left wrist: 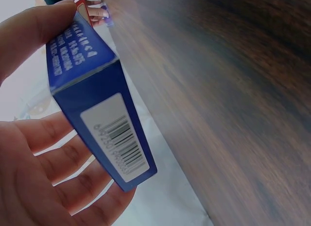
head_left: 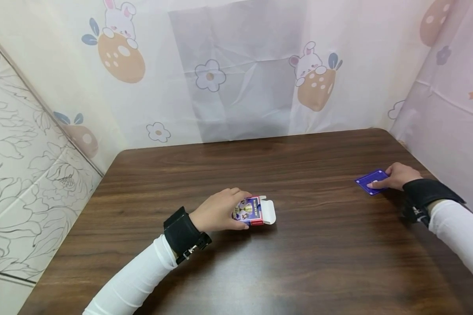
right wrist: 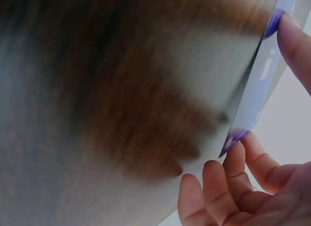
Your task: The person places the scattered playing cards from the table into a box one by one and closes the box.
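My left hand [head_left: 222, 210] grips a small playing-card box [head_left: 249, 209] between thumb and fingers near the middle of the table. The box is blue, red and white with a trophy-like picture on top, and its white end flap [head_left: 268, 212] is folded out toward the right. In the left wrist view, a barcode label [left wrist: 115, 137] marks the opposite end of the box [left wrist: 80, 56]. Far to the right, my right hand [head_left: 403, 176] holds a blue-purple playing card [head_left: 365, 179] by its edges, close over the table. Thumb and fingers [right wrist: 238, 172] span the card [right wrist: 257, 85] in the right wrist view.
A dark brown wooden table [head_left: 319, 262] lies under both hands. Behind it hangs a pale curtain [head_left: 244, 87] printed with rabbits and flowers, and another sheet [head_left: 453, 131] borders the right side. A floral-patterned panel [head_left: 35, 162] stands to the left.
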Motion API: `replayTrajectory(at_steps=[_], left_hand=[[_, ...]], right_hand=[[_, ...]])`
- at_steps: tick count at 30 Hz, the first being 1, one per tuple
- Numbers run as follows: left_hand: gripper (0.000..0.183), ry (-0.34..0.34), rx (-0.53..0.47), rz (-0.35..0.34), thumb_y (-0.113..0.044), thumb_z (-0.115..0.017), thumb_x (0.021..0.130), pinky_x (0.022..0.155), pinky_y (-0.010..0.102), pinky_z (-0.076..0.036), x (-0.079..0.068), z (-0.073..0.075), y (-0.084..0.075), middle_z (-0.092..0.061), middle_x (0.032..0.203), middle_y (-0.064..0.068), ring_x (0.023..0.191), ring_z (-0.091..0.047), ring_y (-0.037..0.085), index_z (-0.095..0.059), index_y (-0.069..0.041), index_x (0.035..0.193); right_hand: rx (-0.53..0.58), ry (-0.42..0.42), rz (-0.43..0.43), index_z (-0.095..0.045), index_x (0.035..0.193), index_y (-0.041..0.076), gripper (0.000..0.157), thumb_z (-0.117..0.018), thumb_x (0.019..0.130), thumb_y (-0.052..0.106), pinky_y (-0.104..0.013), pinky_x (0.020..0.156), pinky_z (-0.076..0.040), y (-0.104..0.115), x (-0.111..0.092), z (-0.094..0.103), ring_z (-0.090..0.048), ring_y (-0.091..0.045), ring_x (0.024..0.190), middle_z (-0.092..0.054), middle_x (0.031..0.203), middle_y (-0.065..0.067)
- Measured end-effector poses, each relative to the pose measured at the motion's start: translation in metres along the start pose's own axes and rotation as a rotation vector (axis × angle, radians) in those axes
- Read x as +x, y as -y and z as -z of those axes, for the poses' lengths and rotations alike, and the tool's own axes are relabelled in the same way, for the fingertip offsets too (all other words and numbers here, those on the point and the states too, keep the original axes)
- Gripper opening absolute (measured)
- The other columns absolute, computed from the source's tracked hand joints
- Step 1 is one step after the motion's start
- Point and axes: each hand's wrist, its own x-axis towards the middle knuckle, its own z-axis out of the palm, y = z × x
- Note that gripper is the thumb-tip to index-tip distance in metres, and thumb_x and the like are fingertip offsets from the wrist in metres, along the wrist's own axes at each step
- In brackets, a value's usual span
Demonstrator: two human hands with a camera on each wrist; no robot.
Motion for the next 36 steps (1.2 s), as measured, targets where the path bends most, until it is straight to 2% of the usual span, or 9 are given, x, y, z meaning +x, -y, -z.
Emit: replayTrajectory(at_steps=[6, 12, 17, 24, 27, 29, 32, 36], left_hand=[[0.069, -0.004, -0.002, 0.003, -0.043, -0.072, 0.071, 0.075, 0.027, -0.041, -0.003, 0.001, 0.002, -0.055, 0.108, 0.001, 0.090, -0.047, 0.011, -0.047, -0.010, 0.126], [0.069, -0.004, -0.006, 0.008, -0.043, -0.072, 0.071, 0.076, 0.028, -0.042, -0.004, 0.002, 0.004, -0.055, 0.108, 0.001, 0.090, -0.047, 0.011, -0.047, -0.010, 0.126], [0.070, -0.001, -0.011, 0.014, -0.044, -0.072, 0.071, 0.076, 0.028, -0.042, -0.005, 0.002, 0.006, -0.054, 0.109, 0.001, 0.090, -0.047, 0.012, -0.046, -0.010, 0.126], [0.069, -0.006, -0.026, 0.011, -0.043, -0.073, 0.070, 0.074, 0.027, -0.042, -0.006, 0.002, 0.008, -0.054, 0.107, 0.000, 0.089, -0.047, 0.011, -0.047, -0.010, 0.126], [0.070, -0.002, -0.029, 0.011, -0.044, -0.073, 0.070, 0.073, 0.026, -0.042, -0.006, 0.001, 0.010, -0.054, 0.106, -0.001, 0.088, -0.047, 0.010, -0.047, -0.010, 0.126], [0.070, 0.001, -0.028, 0.011, -0.044, -0.072, 0.070, 0.072, 0.026, -0.042, -0.006, 0.001, 0.010, -0.054, 0.105, -0.001, 0.087, -0.047, 0.009, -0.047, -0.010, 0.126], [0.070, 0.000, -0.029, 0.008, -0.044, -0.072, 0.070, 0.073, 0.026, -0.042, -0.005, 0.001, 0.011, -0.054, 0.106, -0.001, 0.087, -0.047, 0.010, -0.047, -0.010, 0.125], [0.069, -0.001, -0.034, 0.005, -0.044, -0.073, 0.070, 0.074, 0.026, -0.042, -0.005, 0.002, 0.011, -0.055, 0.107, 0.000, 0.088, -0.047, 0.010, -0.047, -0.010, 0.125]], right_hand=[[0.041, -0.086, 0.023, -0.041, 0.087, -0.011, 0.061, -0.074, 0.068, 0.037, -0.036, 0.055, -0.037, -0.001, -0.002, 0.001, -0.046, -0.031, 0.067, -0.049, 0.072, -0.020], [0.099, -0.083, 0.056, -0.045, 0.087, -0.010, 0.047, -0.070, 0.075, 0.029, -0.035, 0.055, -0.036, -0.014, -0.002, 0.006, -0.046, -0.030, 0.068, -0.050, 0.073, -0.015], [0.180, -0.008, 0.061, -0.051, 0.088, -0.010, 0.040, -0.062, 0.083, 0.028, -0.033, 0.057, -0.039, -0.022, -0.003, 0.015, -0.050, -0.025, 0.069, -0.055, 0.074, -0.007], [0.312, 0.181, 0.014, -0.047, 0.103, -0.017, 0.047, -0.054, 0.090, 0.027, -0.031, 0.060, -0.047, -0.025, -0.006, 0.026, -0.052, -0.015, 0.068, -0.058, 0.080, -0.002], [0.432, 0.256, -0.018, -0.047, 0.104, -0.018, 0.047, -0.054, 0.091, 0.026, -0.030, 0.066, -0.049, -0.026, -0.007, 0.026, -0.055, -0.012, 0.071, -0.059, 0.084, -0.002], [0.518, 0.287, -0.035, -0.049, 0.103, -0.017, 0.044, -0.054, 0.091, 0.025, -0.031, 0.069, -0.049, -0.025, -0.007, 0.024, -0.057, -0.011, 0.074, -0.060, 0.086, -0.002], [0.637, 0.322, -0.040, -0.047, 0.110, -0.013, 0.043, -0.055, 0.091, 0.025, -0.031, 0.074, -0.048, -0.019, -0.007, 0.020, -0.059, -0.012, 0.079, -0.060, 0.091, -0.003], [0.725, 0.334, -0.016, -0.040, 0.118, -0.012, 0.047, -0.054, 0.092, 0.025, -0.032, 0.077, -0.047, -0.002, -0.014, 0.016, -0.057, -0.015, 0.084, -0.056, 0.098, -0.006]])
